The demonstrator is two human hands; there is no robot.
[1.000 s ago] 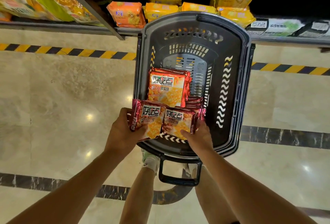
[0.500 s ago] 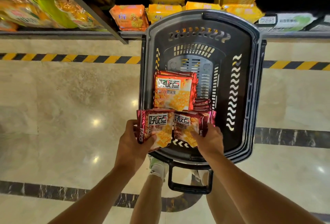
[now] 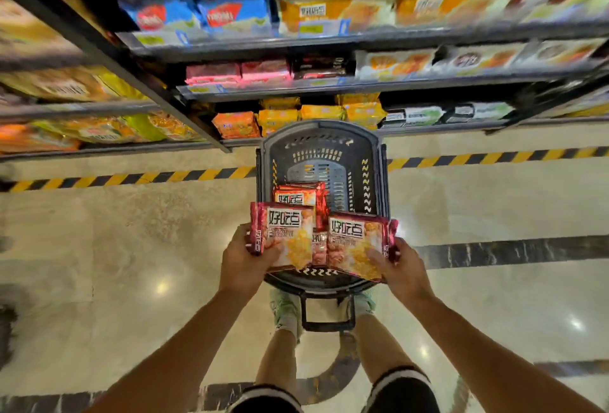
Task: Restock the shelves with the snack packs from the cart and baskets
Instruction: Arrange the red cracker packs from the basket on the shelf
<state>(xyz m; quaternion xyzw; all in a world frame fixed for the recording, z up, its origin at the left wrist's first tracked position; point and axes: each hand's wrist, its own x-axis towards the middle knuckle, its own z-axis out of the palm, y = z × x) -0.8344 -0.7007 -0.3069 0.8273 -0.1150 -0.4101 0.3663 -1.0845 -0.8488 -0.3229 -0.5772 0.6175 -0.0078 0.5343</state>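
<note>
The left hand (image 3: 245, 259) holds 1 red snack pack (image 3: 283, 234) by its side. The right hand (image 3: 400, 266) holds another red snack pack (image 3: 357, 249) the same way. Both packs are up over the near end of the grey basket (image 3: 379, 182) on the floor. More red packs (image 3: 298, 195) lie inside it. The shiny wrappers look slippery, so a pack could slide out and drop. The shelves (image 3: 329, 88) look full, so pushing in could knock others off.

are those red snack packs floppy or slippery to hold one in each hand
Probably light: each hand, left and right, lifts one red snack pack by an edge. They look fairly stiff, staying flat. The glossy wrap may be slippery.
</note>
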